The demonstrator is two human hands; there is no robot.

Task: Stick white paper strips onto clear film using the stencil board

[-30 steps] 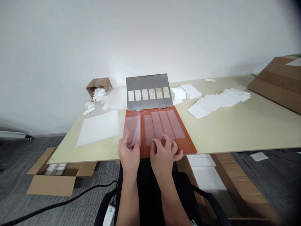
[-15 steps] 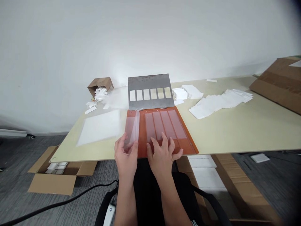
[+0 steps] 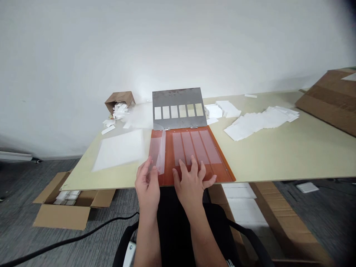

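An orange board [image 3: 168, 159] lies at the table's front edge, hinged at the back to a raised grey plate [image 3: 176, 92]. Translucent strips [image 3: 178, 149] lie side by side on its right part. On its left part, a clear film [image 3: 160, 150] is partly curled up. My left hand [image 3: 148, 185] is at this film's near end, thumb and fingers apart; whether the fingertips touch it is hard to see. With fingers spread, my right hand [image 3: 191, 181] rests its fingertips on the near ends of the strips.
A translucent sheet [image 3: 118, 150] lies left of the board. White pieces spill from a small carton [image 3: 121, 97] behind it. White card stacks [image 3: 214, 111] and fanned sheets [image 3: 261, 120] lie right, near a large carton [image 3: 328, 96]. Open boxes [image 3: 62, 217] stand below the table.
My left thumb has moved left, away from the film's edge, and the gap to the fingers is wider. The film's curled edge has shifted slightly. My right hand stays almost in place.
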